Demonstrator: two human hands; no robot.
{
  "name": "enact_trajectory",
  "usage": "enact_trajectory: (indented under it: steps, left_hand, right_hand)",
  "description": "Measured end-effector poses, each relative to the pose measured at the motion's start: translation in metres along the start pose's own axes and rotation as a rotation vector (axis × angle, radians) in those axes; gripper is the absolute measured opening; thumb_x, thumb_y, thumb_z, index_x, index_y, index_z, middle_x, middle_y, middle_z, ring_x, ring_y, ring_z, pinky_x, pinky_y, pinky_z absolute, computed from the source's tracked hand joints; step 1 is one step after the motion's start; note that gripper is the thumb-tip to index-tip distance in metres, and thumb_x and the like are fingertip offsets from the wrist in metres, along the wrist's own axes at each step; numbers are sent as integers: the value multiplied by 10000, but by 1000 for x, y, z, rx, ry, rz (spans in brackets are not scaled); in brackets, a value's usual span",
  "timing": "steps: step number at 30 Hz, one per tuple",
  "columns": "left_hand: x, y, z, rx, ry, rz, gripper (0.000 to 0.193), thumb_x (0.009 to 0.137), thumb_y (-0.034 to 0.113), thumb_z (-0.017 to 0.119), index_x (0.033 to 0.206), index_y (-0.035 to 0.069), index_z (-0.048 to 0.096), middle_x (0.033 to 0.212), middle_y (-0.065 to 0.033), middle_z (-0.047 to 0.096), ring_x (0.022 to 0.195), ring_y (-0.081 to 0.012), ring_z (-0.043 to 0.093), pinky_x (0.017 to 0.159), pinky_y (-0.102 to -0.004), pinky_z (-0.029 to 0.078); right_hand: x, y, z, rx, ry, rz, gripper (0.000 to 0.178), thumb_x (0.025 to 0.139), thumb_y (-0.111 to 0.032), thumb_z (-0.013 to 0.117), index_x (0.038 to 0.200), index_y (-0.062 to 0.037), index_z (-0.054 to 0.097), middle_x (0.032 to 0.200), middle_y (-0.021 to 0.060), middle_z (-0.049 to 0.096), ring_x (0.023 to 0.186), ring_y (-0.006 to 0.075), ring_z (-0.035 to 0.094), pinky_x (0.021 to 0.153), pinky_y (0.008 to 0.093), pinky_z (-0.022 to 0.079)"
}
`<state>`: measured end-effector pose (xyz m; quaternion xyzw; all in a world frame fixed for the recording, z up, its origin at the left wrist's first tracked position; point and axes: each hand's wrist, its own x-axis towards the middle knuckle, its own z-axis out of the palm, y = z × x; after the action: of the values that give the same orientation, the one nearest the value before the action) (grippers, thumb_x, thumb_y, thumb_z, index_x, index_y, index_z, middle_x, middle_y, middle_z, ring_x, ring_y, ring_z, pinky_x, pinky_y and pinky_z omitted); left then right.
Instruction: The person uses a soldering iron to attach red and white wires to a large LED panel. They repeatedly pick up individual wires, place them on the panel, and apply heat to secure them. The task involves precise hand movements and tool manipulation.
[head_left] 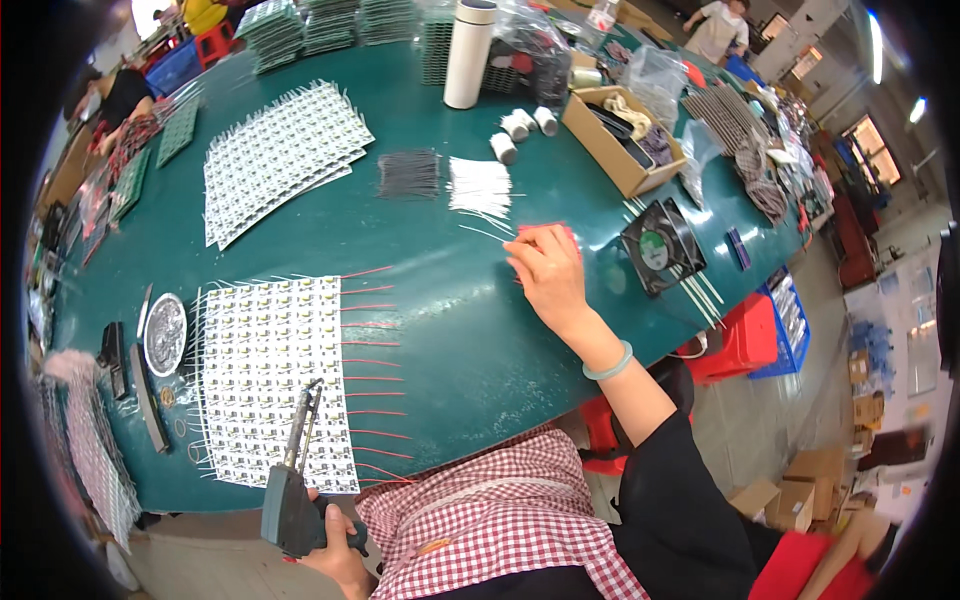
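Note:
My left hand (340, 552) is closed round the handle of a dark soldering gun (286, 505). Its long tip points up over a white panel of small circuit boards (270, 350) lying on the green table. Red wires (372, 342) stick out in a row from the panel's right edge; pale wires line its left edge. My right hand (548, 275) is pinched at the end of a thin white wire (482, 233), beside a bundle of white wires (480, 184). Under and behind that hand shows a red bundle (560, 232), mostly hidden. A bundle of black wires (408, 174) lies left of the white one.
Stacked white panels (285, 155) lie farther back. A white flask (470, 55), small spools (503, 148) and a cardboard box (625, 165) stand behind my right hand. A black fan (663, 246) is to its right. A round metal dish (166, 333) sits at left.

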<state>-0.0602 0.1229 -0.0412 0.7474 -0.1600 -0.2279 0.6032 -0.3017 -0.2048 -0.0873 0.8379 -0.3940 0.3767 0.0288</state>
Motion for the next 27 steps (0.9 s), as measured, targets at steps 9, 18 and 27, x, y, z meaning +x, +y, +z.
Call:
enact_trajectory:
  steps: [9, 18, 27]
  left_hand:
    - [10, 8, 13, -76, 78, 56, 393, 854, -76, 618, 1231, -90, 507, 1022, -165, 615, 563, -135, 531, 490, -269, 430]
    - [24, -13, -3, -30, 0, -38, 366, 815, -6, 755, 1151, -25, 614, 993, -64, 658, 708, -149, 630, 543, -281, 478]
    - [40, -14, 6, -211, -130, 171, 302, 815, 40, 786, 1092, -13, 679, 1007, -30, 706, 883, -75, 628, 762, -235, 500]
  right_hand:
    - [51, 35, 65, -399, -183, -120, 129, 737, -28, 628, 855, 4, 670, 911, 106, 568, 925, 258, 562, 741, 358, 493]
    - [66, 35, 88, -405, -209, -193, 67, 750, 5, 556, 756, -29, 614, 784, 161, 583, 751, 325, 581, 660, 435, 474]
    - [36, 103, 98, -264, -275, -86, 106, 936, -50, 541, 1022, -6, 585, 994, 171, 571, 960, 368, 560, 812, 441, 461]
